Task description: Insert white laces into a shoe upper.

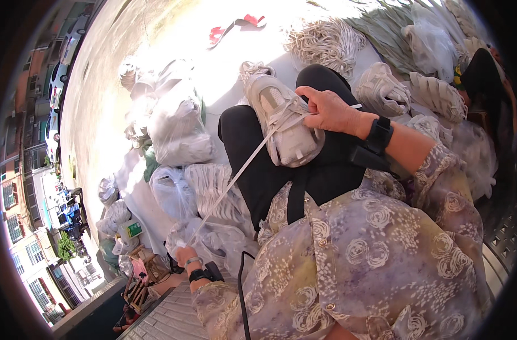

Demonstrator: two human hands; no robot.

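A white sneaker (291, 146) rests on my lap between my dark-trousered knees. One long white shoelace (241, 168) runs taut from its eyelets down to the left. My left hand (185, 255) is closed around the far end of that lace, well out from the shoe. Over the laces, my right hand (326, 110) pinches lace at the shoe's right side, thumb and forefinger pressed together. A thin white tip (356, 106) pokes out past this hand; I cannot make out what it belongs to.
Bundles of white laces (325, 45) lie beyond my knees. Another pale shoe (382, 90) sits to the right. Clear plastic bags (182, 127) of white goods fill the left. A red-ended strap (236, 29) lies far ahead. At the right edge is another person's dark-clothed leg (481, 76).
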